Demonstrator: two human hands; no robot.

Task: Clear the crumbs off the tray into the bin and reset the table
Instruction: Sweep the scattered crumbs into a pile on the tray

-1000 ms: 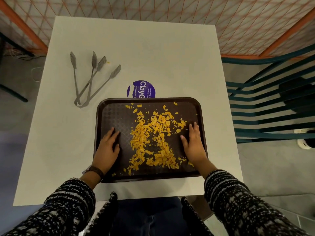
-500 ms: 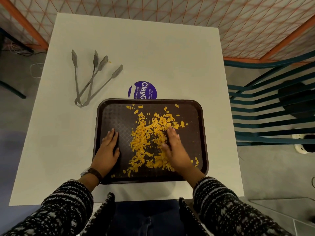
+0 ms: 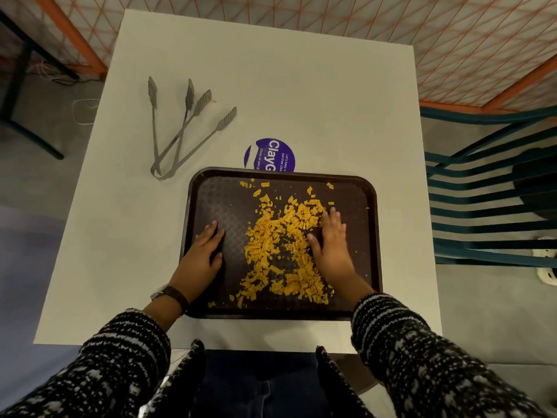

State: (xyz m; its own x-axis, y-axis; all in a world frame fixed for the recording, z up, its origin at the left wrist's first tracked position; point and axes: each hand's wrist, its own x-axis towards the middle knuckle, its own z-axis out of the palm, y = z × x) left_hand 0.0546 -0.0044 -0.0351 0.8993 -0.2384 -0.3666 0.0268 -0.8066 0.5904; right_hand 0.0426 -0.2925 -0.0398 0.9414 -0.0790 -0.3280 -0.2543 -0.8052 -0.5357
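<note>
A dark brown tray (image 3: 358, 194) lies on the white table (image 3: 301, 101), near its front edge. Orange crumbs (image 3: 271, 245) are heaped down the tray's middle, with a few loose bits toward its far edge. My left hand (image 3: 200, 260) rests flat on the tray's left part, fingers together, holding nothing. My right hand (image 3: 331, 248) lies flat against the right side of the crumb heap, fingers touching the crumbs. No bin is in view.
Two metal tongs (image 3: 180, 128) lie crossed on the table's far left. A round purple sticker (image 3: 269, 155) sits just beyond the tray. A teal slatted chair (image 3: 488, 206) stands right of the table. Orange mesh fencing (image 3: 422, 34) runs behind.
My right hand swept left from the tray's right side into the crumbs, pushing them toward the middle, then shifted slightly back right and farther up. The left hand stayed put.
</note>
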